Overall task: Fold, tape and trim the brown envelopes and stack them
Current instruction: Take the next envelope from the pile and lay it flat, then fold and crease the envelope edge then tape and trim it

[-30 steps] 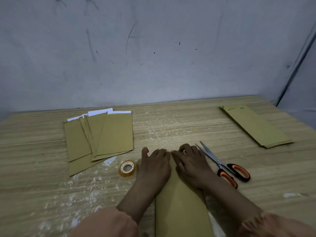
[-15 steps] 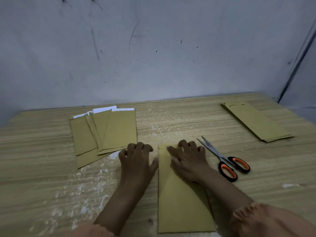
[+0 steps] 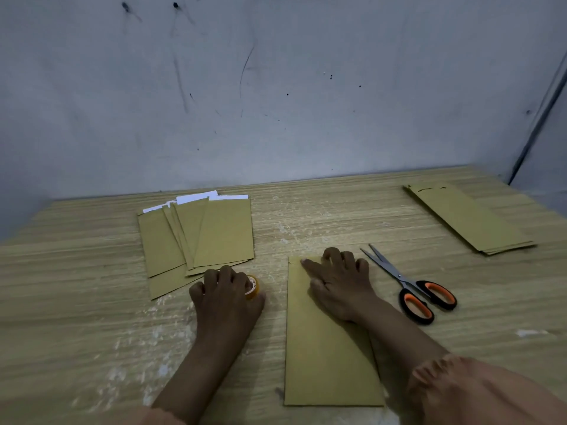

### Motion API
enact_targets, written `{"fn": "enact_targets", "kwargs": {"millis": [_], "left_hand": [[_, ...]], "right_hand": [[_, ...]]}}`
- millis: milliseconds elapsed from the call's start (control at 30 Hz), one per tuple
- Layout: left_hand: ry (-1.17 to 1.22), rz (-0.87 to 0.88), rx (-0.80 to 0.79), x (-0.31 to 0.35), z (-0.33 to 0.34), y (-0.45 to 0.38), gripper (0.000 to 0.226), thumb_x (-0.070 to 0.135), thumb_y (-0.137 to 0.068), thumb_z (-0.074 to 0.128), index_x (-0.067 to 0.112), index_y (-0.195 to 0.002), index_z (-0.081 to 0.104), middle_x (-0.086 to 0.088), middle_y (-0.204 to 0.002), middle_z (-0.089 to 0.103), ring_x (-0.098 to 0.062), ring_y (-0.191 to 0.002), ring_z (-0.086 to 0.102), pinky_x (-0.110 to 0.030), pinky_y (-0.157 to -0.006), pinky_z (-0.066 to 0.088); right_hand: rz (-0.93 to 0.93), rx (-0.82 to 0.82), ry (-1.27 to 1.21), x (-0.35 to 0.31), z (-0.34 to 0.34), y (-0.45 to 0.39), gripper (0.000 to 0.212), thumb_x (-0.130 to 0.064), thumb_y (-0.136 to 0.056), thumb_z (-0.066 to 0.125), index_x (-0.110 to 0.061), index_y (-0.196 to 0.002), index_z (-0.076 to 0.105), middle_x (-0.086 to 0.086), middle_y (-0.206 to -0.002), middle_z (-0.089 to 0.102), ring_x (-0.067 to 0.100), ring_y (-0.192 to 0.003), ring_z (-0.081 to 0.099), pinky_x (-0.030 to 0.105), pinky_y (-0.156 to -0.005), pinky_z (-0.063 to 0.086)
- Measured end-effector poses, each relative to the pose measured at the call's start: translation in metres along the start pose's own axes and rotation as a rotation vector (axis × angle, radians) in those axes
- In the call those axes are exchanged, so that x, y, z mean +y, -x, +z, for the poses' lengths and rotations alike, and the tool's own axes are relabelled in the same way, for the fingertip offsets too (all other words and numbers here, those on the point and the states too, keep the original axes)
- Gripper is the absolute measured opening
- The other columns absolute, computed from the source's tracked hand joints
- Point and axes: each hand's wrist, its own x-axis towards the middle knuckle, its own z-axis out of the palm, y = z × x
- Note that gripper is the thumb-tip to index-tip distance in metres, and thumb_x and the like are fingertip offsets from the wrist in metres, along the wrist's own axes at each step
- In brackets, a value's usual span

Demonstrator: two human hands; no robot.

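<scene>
One brown envelope (image 3: pixel 329 342) lies flat on the wooden table (image 3: pixel 76 317) in front of the person, long edge running away from them, its far end folded over. Right hand (image 3: pixel 340 285): palm down on the envelope's far end, index finger stretched along the fold, other fingers bent over the far edge, pressing the paper flat. Left hand (image 3: pixel 225 297): curled over a roll of clear tape (image 3: pixel 253 287) just left of the envelope, fingers wrapped round it; only the roll's right side shows. Item, one fanned pile of unfolded envelopes (image 3: pixel 196 237), white strips showing at their far ends, at the far left, its near edge just beyond the left hand. Item, one stack of finished envelopes (image 3: pixel 469 219), far right, well apart from the rest. Item, scissors (image 3: pixel 411 285) with orange-and-black handles, blades parted, just right of the right hand. Peach sleeves (image 3: pixel 478 394) at both wrists.
</scene>
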Motion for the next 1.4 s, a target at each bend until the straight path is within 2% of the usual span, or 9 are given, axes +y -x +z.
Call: {"fn": "enact_targets", "kwargs": {"millis": [67,133,333,433,567,833,967,1200,1400], "left_hand": [[-0.002,-0.037,-0.042,0.004,-0.001,-0.002,0.04,0.055,-0.085,0.053,0.023,-0.107,0.063,0.005,-0.113,0.051,-0.02,-0.111,0.041,-0.036,-0.085,0.019],[0.005,-0.039,-0.044,0.005,0.005,-0.002,0.039,0.053,-0.092,0.04,0.027,-0.114,0.059,0.009,-0.12,0.045,-0.016,-0.117,0.034,-0.032,-0.083,0.012],[0.084,-0.01,-0.01,0.005,0.004,-0.004,0.026,0.039,-0.095,0.044,0.027,-0.111,0.062,0.01,-0.113,0.049,-0.013,-0.115,0.038,-0.031,-0.077,0.011],[0.194,0.061,0.134,0.003,0.008,-0.008,0.009,0.029,-0.076,0.074,0.021,-0.077,0.07,0.005,-0.083,0.058,-0.019,-0.088,0.053,-0.028,-0.069,0.008],[0.279,0.119,0.22,0.008,0.006,-0.015,0.022,0.041,-0.074,0.052,0.026,-0.068,0.067,0.011,-0.075,0.056,-0.009,-0.081,0.038,-0.027,-0.066,0.008],[0.475,0.204,0.275,0.027,0.003,-0.028,0.025,0.042,-0.079,0.053,0.023,-0.08,0.07,0.02,-0.084,0.044,-0.005,-0.086,0.034,-0.028,-0.06,0.004],[0.523,0.196,0.226,0.031,0.002,-0.029,0.046,0.054,-0.079,0.034,0.025,-0.083,0.069,0.02,-0.086,0.045,-0.002,-0.086,0.032,-0.028,-0.063,0.006],[0.221,0.335,0.418,0.034,-0.003,-0.038,0.013,0.037,-0.068,0.065,0.025,-0.068,0.067,0.009,-0.073,0.058,-0.012,-0.081,0.039,-0.033,-0.062,0.01],[0.104,0.391,0.45,0.038,-0.004,-0.042,0.031,0.025,-0.048,0.092,0.017,-0.066,0.068,0.001,-0.073,0.061,-0.017,-0.084,0.04,-0.033,-0.066,0.019]], "right_hand": [[0.001,0.012,0.004,0.0,0.001,0.001,0.046,-0.039,-0.098,0.026,-0.039,-0.144,0.023,0.001,-0.136,0.024,0.022,-0.124,0.024,0.039,-0.097,0.019],[0.003,0.019,0.004,0.0,0.001,0.002,0.047,-0.039,-0.098,0.026,-0.039,-0.145,0.023,0.001,-0.136,0.025,0.022,-0.124,0.024,0.039,-0.097,0.02],[0.004,0.04,-0.019,0.0,-0.001,0.004,0.047,-0.039,-0.098,0.027,-0.038,-0.145,0.024,0.0,-0.135,0.027,0.021,-0.124,0.025,0.038,-0.097,0.02],[-0.009,0.06,-0.027,0.001,-0.002,0.005,0.046,-0.039,-0.098,0.029,-0.035,-0.144,0.026,0.0,-0.136,0.027,0.021,-0.124,0.025,0.037,-0.097,0.021],[-0.011,0.05,-0.09,0.002,-0.005,0.006,0.042,-0.04,-0.099,0.031,-0.032,-0.141,0.033,-0.002,-0.137,0.029,0.02,-0.127,0.024,0.035,-0.099,0.022],[0.062,0.227,-0.312,0.013,-0.026,0.003,0.047,-0.047,-0.092,0.037,-0.031,-0.135,0.047,-0.007,-0.134,0.041,0.014,-0.125,0.032,0.028,-0.094,0.02],[0.043,0.243,-0.462,0.015,-0.032,0.006,0.033,-0.03,-0.097,0.049,-0.028,-0.13,0.052,-0.007,-0.129,0.045,0.012,-0.124,0.034,0.031,-0.101,0.019],[-0.006,0.214,-0.593,0.014,-0.03,0.005,0.029,-0.025,-0.095,0.054,-0.027,-0.123,0.056,-0.008,-0.124,0.051,0.011,-0.122,0.038,0.039,-0.107,0.029],[-0.039,0.178,-0.64,0.009,-0.032,0.002,0.032,-0.023,-0.095,0.054,-0.024,-0.127,0.054,-0.007,-0.125,0.052,0.009,-0.119,0.04,0.027,-0.101,0.033]]}}
